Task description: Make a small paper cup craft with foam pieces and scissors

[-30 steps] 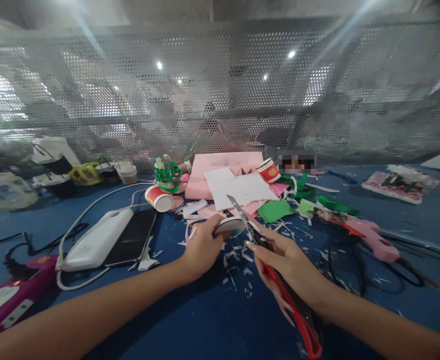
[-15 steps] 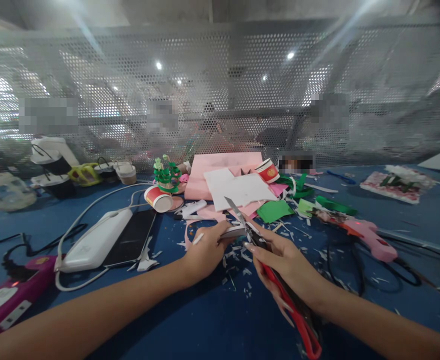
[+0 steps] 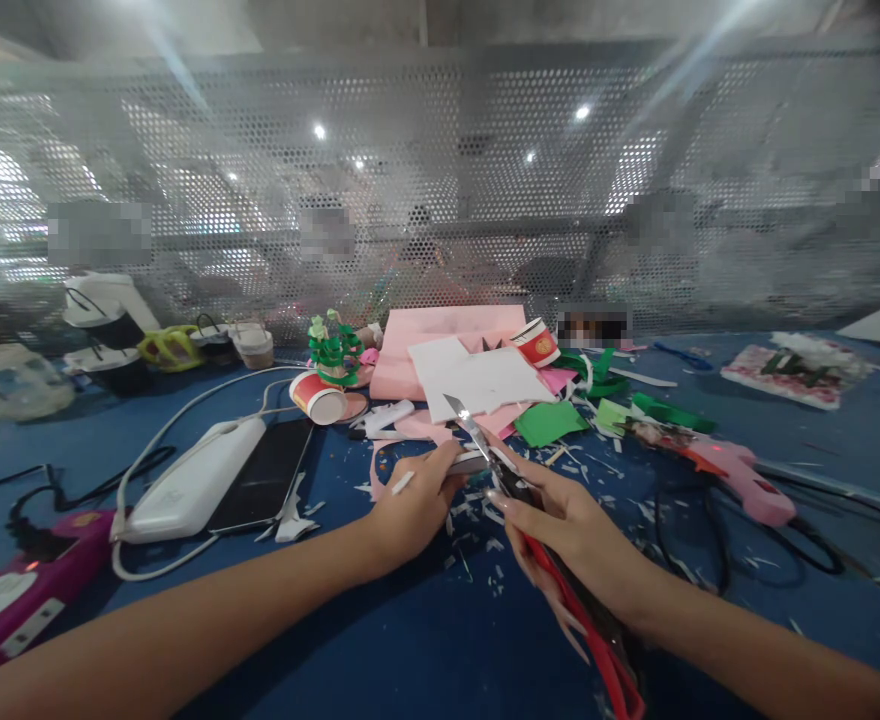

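Observation:
My left hand (image 3: 414, 510) is closed on a small piece of white paper (image 3: 470, 463), pinched between thumb and fingers. My right hand (image 3: 560, 515) grips a pair of scissors (image 3: 552, 570) with red and black handles, held near the pivot. The blades point up and away, and they cross the white paper at my left fingertips. From this angle the blades look nearly closed. Small white paper scraps (image 3: 494, 545) lie on the blue table (image 3: 380, 640) below my hands. Beyond them is a larger white sheet (image 3: 477, 380) on pink paper (image 3: 410, 330).
Left of my hands lie a black phone (image 3: 267, 475), a white power bank (image 3: 196, 480) with cables, and a purple power strip (image 3: 42, 580). A pink glue gun (image 3: 747, 480) rests on the right. Paper cups (image 3: 318, 397), green paper (image 3: 550, 422) and a mesh panel (image 3: 440, 200) stand beyond.
The scissor blades have come closer together at the white paper. Both hands stay in nearly the same place.

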